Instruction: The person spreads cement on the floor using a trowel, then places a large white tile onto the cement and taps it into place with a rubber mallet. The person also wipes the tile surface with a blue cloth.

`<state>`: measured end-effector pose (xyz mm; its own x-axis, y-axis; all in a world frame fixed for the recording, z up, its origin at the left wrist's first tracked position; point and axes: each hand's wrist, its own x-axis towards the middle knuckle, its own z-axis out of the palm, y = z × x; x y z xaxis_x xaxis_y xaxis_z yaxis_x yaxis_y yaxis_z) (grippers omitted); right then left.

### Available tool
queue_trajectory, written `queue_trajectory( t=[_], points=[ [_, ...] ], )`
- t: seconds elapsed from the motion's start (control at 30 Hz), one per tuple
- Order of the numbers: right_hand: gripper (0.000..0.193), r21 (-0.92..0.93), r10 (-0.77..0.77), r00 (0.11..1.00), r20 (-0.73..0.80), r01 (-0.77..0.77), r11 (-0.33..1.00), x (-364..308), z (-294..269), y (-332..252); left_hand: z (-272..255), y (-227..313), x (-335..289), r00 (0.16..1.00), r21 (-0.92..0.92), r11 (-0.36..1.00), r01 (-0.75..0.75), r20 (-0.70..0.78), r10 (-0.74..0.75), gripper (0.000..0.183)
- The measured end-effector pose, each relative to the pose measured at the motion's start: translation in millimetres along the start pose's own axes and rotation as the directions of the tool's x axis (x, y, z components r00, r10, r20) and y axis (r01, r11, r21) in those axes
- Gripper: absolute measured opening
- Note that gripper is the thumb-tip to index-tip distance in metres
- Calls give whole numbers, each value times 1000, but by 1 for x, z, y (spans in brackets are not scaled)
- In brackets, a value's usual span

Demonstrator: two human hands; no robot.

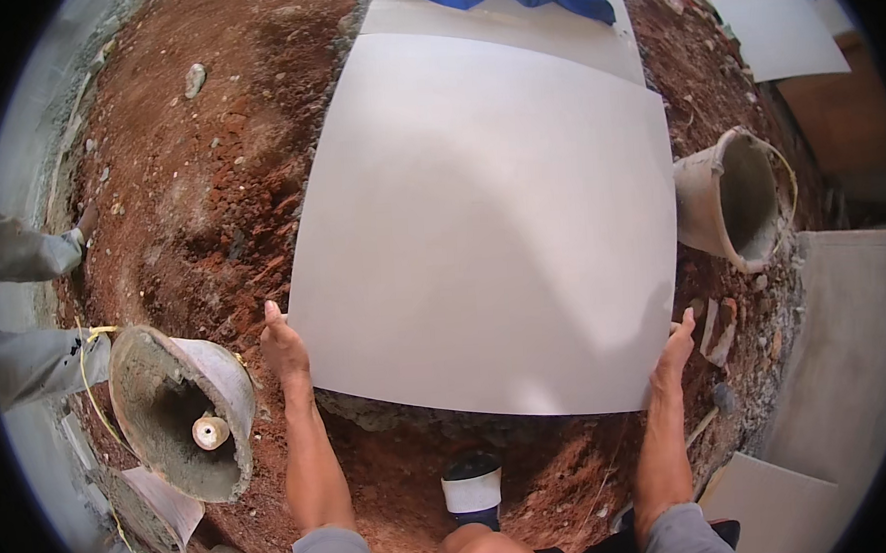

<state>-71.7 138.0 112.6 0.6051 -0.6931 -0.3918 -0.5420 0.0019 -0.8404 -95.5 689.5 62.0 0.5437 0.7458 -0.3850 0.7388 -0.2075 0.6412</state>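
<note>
Smooth, squarish white tile [490, 224], gripped at opposite edges by the left hand [285, 348] and right hand [674, 349].

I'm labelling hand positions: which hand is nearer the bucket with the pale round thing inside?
Left. The left hand, at the left edge of the tile, is just right of the bucket; the right hand is farther, at the tile's right edge.
</note>
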Motion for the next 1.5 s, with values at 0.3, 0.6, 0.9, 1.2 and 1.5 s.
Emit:
queue_trajectory(
  t=[0.3, 0.6, 0.9, 1.2, 1.5],
  points=[
    [66, -139, 30, 986, -162, -53, 989, 18, 4, 17, 1, 16, -16, 998, -88, 995, 57, 27, -55, 79],
    [69, -200, 145, 981, -130, -169, 965, 32, 6, 28, 5, 14, -18, 997, -66, 997, -51, -69, 46, 70],
    [67, -256, 128, 987, -96, -149, 955, 20, 13, 2, 9, 20, -25, 1000, -91, 996, 16, -20, -18, 73],
    [68, -177, 76, 989, -126, -98, 979, 31, 12, 15, 13, 13, -16, 999, 11, 1000, -7, -47, 8, 75],
    [39, -388, -638, 768, 61, 607, 694, 30, -8, -10, 38, 47, -30, 653, 650, 552, -522, -111, 749, 77]
  ],
)
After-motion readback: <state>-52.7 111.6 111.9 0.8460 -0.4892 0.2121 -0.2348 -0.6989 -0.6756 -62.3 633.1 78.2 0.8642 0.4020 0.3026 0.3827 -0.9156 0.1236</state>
